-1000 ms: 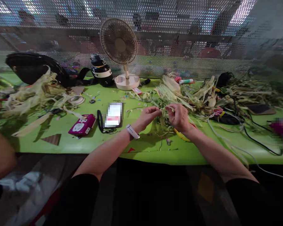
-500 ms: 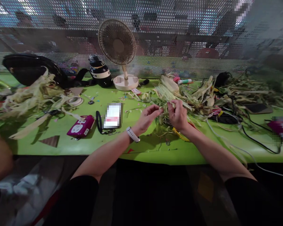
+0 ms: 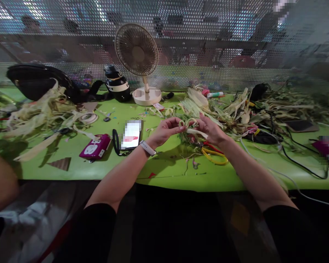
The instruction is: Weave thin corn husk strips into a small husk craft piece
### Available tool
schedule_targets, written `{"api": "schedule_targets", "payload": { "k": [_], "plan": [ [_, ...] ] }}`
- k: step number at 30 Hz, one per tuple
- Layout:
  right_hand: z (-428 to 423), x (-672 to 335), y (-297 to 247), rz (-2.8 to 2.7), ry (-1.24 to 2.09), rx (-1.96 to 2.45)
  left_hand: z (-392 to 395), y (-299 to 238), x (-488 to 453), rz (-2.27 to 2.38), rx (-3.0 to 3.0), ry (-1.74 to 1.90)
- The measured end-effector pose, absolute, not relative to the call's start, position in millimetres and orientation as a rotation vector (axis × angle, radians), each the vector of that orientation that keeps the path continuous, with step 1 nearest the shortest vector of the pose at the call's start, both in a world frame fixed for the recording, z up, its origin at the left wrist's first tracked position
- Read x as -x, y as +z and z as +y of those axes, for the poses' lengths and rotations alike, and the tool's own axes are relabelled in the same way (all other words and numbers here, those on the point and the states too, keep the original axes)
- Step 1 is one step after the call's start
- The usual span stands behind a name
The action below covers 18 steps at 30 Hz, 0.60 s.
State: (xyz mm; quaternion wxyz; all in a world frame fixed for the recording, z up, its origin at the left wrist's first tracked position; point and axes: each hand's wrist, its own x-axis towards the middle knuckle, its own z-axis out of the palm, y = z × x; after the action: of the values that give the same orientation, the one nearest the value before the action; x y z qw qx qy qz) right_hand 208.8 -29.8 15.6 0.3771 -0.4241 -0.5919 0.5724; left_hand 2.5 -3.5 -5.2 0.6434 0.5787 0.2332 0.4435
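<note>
Holds pale, looped plant-husk strip point(image 3: 194, 131) above glossy green table point(image 3: 171, 171), pinched by fingers of left hand point(image 3: 166, 132); cannot tell grip of right hand point(image 3: 213, 131). Seems light, soft, tearable; best gripped at flat tail.

On the pale band point(image 3: 117, 87) of the black bottle point(image 3: 123, 96) there are dark capital letters; a Y can be read, the others not surely. The phone screen point(image 3: 132, 135) is blurred; marks on the purple case point(image 3: 105, 143) are too small.

My light is dim; bright glare comes through the mesh point(image 3: 181, 69). Below my left hand point(image 3: 166, 132), the table point(image 3: 98, 171) has soft shadow. Squares hide the phone point(image 3: 131, 135) screen.
</note>
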Motion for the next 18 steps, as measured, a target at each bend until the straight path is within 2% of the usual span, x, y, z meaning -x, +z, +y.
{"api": "schedule_targets", "payload": {
  "k": [6, 18],
  "plan": [
    [-28.2, -213.1, 18.8, -1.397, 1.521, 0.953, 1.7, -3.7, 5.4, 0.502, -1.329, 0.915],
    [-22.6, -223.2, 24.4, -1.404, 1.169, 1.055, 7.0, -6.4, 1.3, 0.709, -1.367, 0.989]
  ]
}}
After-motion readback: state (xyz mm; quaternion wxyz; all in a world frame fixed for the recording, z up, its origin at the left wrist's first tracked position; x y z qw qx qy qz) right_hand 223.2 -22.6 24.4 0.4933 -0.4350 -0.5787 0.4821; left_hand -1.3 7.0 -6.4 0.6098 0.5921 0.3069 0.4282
